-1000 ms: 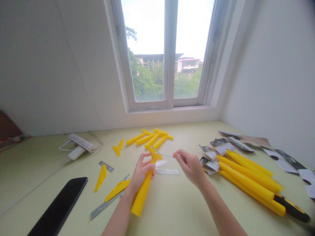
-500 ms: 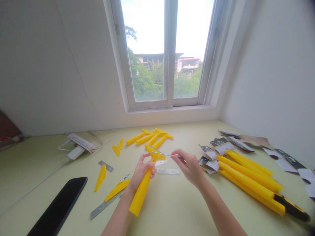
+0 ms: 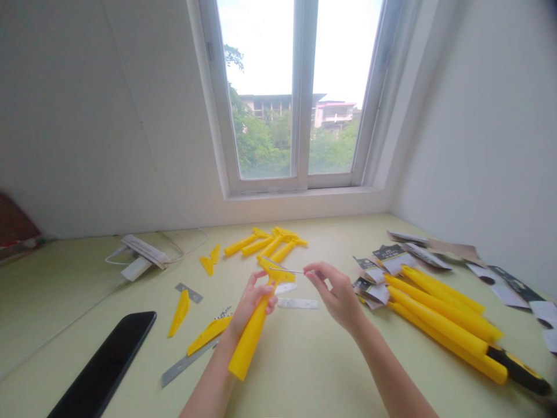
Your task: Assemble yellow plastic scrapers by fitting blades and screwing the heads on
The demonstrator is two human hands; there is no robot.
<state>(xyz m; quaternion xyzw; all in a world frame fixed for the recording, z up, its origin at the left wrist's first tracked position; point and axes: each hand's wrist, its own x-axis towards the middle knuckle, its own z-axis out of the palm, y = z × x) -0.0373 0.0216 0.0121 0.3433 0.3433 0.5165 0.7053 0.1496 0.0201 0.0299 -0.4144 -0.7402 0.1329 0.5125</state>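
In the middle of the view, my left hand (image 3: 253,303) is wrapped round a yellow scraper (image 3: 249,342), just below its wide head. The scraper is tilted, its handle end toward me. My right hand (image 3: 333,290) pinches a thin metal screwdriver (image 3: 288,270), whose tip meets the scraper's head; most of its handle is hidden in the fingers. Under the hands lie white strips (image 3: 298,303). Left of my left wrist are a yellow cover piece (image 3: 209,335), a long metal blade (image 3: 185,367) and a small heap of screws (image 3: 224,313).
Several yellow scrapers (image 3: 272,241) lie at the back. Long yellow handles (image 3: 448,313) and cardboard packaging (image 3: 391,255) cover the right side. A black phone (image 3: 108,363), a power strip (image 3: 144,249) with cables, another yellow piece (image 3: 178,313) and a short blade (image 3: 191,293) are on the left.
The screwdriver's shaft sits slightly higher and my right fingers have shifted a little on it. The scraper stays in my left hand; the whole view has drifted slightly.
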